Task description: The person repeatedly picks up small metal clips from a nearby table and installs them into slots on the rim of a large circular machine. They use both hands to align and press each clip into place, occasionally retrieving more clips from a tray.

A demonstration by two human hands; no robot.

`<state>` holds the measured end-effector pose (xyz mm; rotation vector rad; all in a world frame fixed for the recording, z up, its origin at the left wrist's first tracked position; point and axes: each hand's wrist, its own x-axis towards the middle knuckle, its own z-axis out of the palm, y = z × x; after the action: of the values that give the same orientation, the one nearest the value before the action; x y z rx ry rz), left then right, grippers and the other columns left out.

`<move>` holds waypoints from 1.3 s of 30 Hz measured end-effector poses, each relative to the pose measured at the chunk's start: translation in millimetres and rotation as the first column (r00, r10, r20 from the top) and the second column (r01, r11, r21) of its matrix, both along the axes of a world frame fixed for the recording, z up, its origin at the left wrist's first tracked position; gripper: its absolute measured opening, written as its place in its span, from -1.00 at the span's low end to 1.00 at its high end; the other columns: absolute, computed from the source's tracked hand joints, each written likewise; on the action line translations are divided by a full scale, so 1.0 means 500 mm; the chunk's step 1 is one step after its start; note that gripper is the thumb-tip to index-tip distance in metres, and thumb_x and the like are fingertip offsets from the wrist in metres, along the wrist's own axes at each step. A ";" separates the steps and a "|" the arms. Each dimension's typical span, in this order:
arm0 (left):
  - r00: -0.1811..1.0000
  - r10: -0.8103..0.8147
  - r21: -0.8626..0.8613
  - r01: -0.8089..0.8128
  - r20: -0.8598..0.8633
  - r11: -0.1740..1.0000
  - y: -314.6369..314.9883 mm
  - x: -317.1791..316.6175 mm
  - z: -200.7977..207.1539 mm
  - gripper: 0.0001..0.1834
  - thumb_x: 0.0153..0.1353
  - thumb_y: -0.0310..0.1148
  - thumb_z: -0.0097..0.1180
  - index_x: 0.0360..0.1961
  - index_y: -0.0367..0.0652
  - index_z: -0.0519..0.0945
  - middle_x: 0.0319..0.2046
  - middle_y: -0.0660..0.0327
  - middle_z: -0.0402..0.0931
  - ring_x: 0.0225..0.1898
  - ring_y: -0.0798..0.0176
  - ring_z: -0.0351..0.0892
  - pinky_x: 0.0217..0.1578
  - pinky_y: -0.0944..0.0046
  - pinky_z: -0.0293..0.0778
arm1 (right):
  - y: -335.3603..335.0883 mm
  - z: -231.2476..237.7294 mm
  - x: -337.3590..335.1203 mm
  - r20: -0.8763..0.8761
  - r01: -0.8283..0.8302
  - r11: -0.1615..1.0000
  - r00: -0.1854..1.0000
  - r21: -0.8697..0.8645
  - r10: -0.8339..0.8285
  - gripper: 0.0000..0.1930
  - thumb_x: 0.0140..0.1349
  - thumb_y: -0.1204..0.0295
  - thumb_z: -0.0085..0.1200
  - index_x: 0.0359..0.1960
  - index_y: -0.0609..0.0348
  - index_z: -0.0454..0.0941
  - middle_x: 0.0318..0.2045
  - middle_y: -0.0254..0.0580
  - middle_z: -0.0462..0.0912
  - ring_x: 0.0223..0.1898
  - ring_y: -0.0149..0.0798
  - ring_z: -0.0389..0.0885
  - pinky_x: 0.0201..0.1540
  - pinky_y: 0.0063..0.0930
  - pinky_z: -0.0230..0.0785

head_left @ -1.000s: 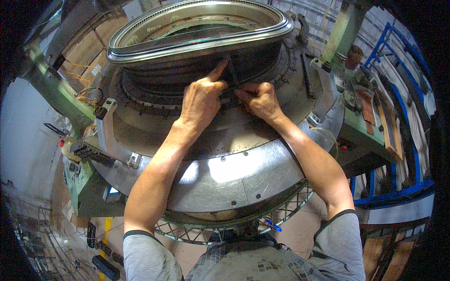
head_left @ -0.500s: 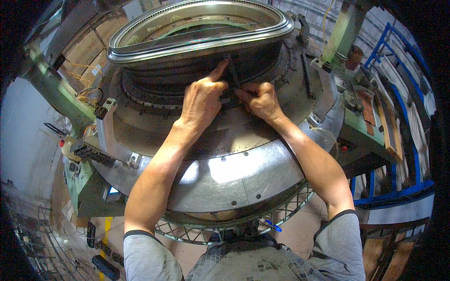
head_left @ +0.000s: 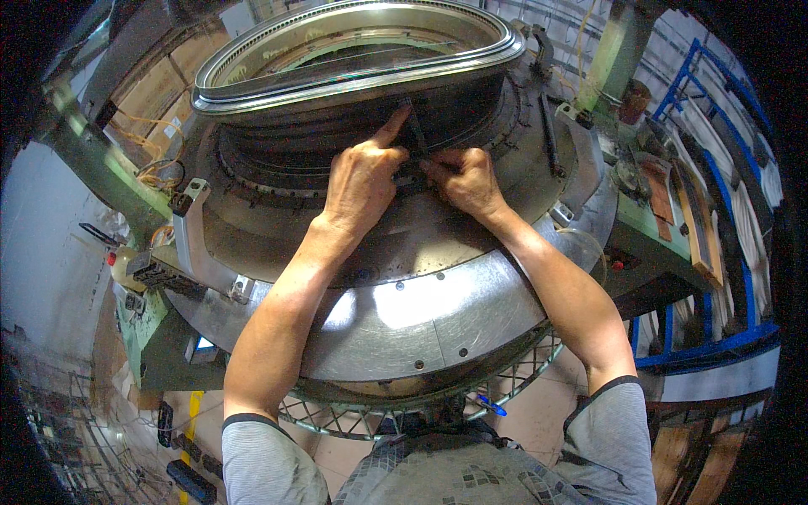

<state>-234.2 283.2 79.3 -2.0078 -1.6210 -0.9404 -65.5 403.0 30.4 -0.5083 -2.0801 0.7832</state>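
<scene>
A narrow dark metal strip (head_left: pixel 417 128) stands slightly tilted against the dark side wall of a large round machine cylinder (head_left: pixel 290 139). My left hand (head_left: pixel 362 181) stretches its index finger up to the strip's upper end, while the other fingers are curled under. Close beside it, my right hand (head_left: pixel 473 181) is closed in a pinch at the strip's lower end. The fingertips partly hide that end, and the strip's exact kind is too dark to make out. Above my hands runs the cylinder's shiny metal rim (head_left: pixel 370 77).
A wide polished metal ring (head_left: pixel 429 307) surrounds the cylinder on my side. Green machine columns (head_left: pixel 118 168) rise at both sides. A dark bar (head_left: pixel 551 135) lies on the ring at right. Blue racks (head_left: pixel 715 353) with pale rolls stand farther right. A blue-handled item (head_left: pixel 491 405) is below the ring's edge.
Both hands keep nearly the same place at the strip. Only a very slight shift of the view shows.
</scene>
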 end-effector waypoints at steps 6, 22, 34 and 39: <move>0.999 -0.027 0.006 0.027 0.021 1.000 0.000 -0.005 -0.001 -0.79 -0.10 -0.69 0.10 -0.45 -0.23 0.69 0.33 0.06 0.42 -0.17 -0.10 0.75 -0.18 0.08 0.72 | 0.004 -0.001 0.000 0.019 -0.006 1.000 1.000 -0.007 0.007 -0.80 0.30 0.34 0.28 -0.35 0.25 0.75 -0.68 -0.38 0.59 -0.62 -0.54 0.43 -0.58 -0.49 0.28; 0.999 0.022 -0.038 -0.023 -0.037 0.999 0.000 0.000 0.003 -0.80 -0.10 -0.70 0.09 -0.48 -0.24 0.69 0.34 0.08 0.41 -0.20 -0.11 0.75 -0.21 0.06 0.72 | 0.000 0.004 0.000 0.044 0.022 1.000 0.999 -0.007 -0.022 -0.79 0.30 0.33 0.28 -0.36 0.25 0.75 -0.69 -0.33 0.60 -0.63 -0.54 0.45 -0.57 -0.48 0.31; 1.000 -0.029 -0.053 0.029 0.006 0.998 -0.002 -0.001 0.008 -0.85 -0.08 -0.65 0.07 -0.52 -0.29 0.68 0.29 -0.11 0.43 -0.20 -0.20 0.73 -0.17 0.02 0.68 | -0.006 0.012 0.002 0.078 0.061 0.998 0.995 -0.014 -0.060 -0.78 0.27 0.32 0.28 -0.32 0.26 0.76 -0.68 -0.26 0.63 -0.61 -0.51 0.49 -0.53 -0.45 0.36; 1.000 -0.012 -0.071 0.011 -0.015 0.997 -0.002 0.002 0.011 -0.83 -0.07 -0.67 0.06 -0.50 -0.28 0.69 0.29 -0.10 0.43 -0.21 -0.17 0.73 -0.18 0.04 0.68 | -0.004 0.006 -0.005 0.024 0.076 0.995 0.997 0.067 -0.078 -0.78 0.27 0.32 0.27 -0.31 0.26 0.76 -0.62 -0.16 0.69 -0.59 -0.47 0.53 -0.47 -0.41 0.42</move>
<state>-233.3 282.0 84.8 -2.0681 -1.6590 -0.8810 -67.9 401.2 33.6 -0.5622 -2.0906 0.6642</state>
